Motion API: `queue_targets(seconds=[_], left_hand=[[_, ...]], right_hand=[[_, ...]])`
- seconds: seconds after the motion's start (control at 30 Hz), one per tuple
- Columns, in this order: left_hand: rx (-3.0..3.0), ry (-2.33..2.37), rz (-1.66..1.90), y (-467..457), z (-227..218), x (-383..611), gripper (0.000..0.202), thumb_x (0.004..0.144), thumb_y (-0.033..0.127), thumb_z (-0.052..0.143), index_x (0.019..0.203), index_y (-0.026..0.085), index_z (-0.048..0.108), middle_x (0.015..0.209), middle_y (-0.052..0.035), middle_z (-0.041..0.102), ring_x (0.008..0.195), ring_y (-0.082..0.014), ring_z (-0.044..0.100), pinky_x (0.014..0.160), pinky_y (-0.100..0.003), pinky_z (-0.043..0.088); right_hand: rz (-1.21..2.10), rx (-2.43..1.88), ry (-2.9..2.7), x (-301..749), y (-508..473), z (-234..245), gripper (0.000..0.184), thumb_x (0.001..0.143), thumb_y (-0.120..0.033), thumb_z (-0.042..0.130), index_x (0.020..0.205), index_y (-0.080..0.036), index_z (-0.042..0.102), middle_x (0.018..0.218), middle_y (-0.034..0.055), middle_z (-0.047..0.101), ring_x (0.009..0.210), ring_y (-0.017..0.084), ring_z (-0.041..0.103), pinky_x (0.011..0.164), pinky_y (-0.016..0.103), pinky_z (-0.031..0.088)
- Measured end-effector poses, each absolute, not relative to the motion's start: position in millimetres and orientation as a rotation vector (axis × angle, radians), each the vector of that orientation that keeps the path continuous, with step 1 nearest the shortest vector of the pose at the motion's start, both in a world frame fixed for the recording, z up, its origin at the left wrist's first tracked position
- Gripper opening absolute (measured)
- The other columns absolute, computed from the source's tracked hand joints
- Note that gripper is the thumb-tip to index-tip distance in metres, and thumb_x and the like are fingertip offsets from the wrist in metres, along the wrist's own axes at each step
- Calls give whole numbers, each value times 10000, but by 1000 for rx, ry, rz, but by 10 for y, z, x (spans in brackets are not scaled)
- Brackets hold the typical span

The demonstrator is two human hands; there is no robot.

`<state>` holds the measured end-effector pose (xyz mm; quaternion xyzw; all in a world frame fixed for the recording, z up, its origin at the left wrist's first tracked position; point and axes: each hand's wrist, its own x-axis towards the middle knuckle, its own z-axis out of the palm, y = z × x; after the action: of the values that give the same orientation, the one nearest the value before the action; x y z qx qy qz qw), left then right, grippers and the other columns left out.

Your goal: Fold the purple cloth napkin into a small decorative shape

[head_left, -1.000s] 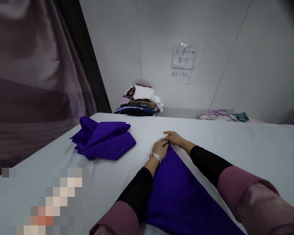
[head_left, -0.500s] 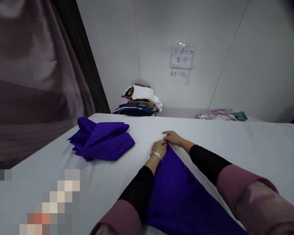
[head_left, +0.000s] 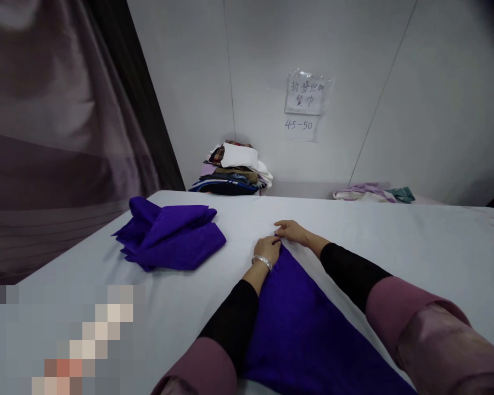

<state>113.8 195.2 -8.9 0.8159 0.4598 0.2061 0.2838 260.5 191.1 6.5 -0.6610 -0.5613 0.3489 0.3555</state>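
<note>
A purple cloth (head_left: 304, 323) lies folded into a triangle on the white table (head_left: 415, 247), its point aimed away from me. Both hands meet at that far tip. My left hand (head_left: 268, 249), with a silver bracelet at the wrist, has its fingers curled and pinching the tip. My right hand (head_left: 291, 231) rests beside it on the table, fingers closed onto the same corner. To the left lies a pile of folded purple cloths (head_left: 170, 236), apart from both hands.
A stack of folded mixed clothes (head_left: 234, 170) sits beyond the table's far edge against the wall. Crumpled pale and teal fabric (head_left: 374, 193) lies at the far right. A paper sign (head_left: 307, 94) hangs on the wall. A dark curtain (head_left: 66, 137) borders the left.
Almost nothing differs; the hands stay at the cloth's tip, and only the view shifts slightly.
</note>
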Motion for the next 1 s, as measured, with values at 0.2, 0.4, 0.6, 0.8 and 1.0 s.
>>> queue_targets(seconds=[0.2, 0.4, 0.6, 0.8, 1.0], left_hand=[[2247, 1233, 527, 1942, -76, 1148, 282, 841, 284, 488, 1065, 288, 658, 1108, 13, 662, 1016, -169, 586, 885, -264, 429], [2381, 1254, 523, 1861, -83, 1107, 302, 823, 259, 504, 1093, 231, 639, 1297, -18, 521, 1160, -211, 453, 1006, -309, 329], [2568, 1177, 453, 1706, -24, 1011, 289, 834, 218, 464, 1094, 231, 589, 1370, -28, 424, 1196, -236, 377, 979, -383, 323], [2689, 1104, 400, 1664, -8, 992, 300, 884, 224, 358, 1128, 224, 532, 1339, -48, 443, 1184, -224, 374, 964, -399, 297], [2725, 1119, 384, 1648, 1, 973, 335, 901, 244, 311, 1176, 230, 502, 1310, -52, 470, 1187, -219, 367, 960, -393, 284]], right_hand=[[831, -1710, -1468, 2549, 1975, 4, 335, 712, -93, 575, 1044, -92, 620, 636, -14, 595, 531, 85, 494, 512, 198, 398], [675, -1766, -1531, 2538, 1993, -100, 355, 715, -112, 559, 1063, -139, 623, 730, -9, 630, 630, 107, 544, 611, 219, 419], [524, -1846, -1620, 2510, 1952, -133, 348, 743, -152, 562, 1080, -197, 632, 784, -4, 648, 715, 131, 560, 682, 238, 404], [405, -1913, -1653, 2486, 1927, -93, 385, 749, -148, 557, 1128, -183, 618, 934, 51, 651, 894, 180, 558, 803, 276, 397], [320, -1926, -1625, 2482, 1822, -58, 408, 871, -216, 413, 1269, -173, 489, 1195, 91, 566, 1069, 195, 517, 931, 338, 372]])
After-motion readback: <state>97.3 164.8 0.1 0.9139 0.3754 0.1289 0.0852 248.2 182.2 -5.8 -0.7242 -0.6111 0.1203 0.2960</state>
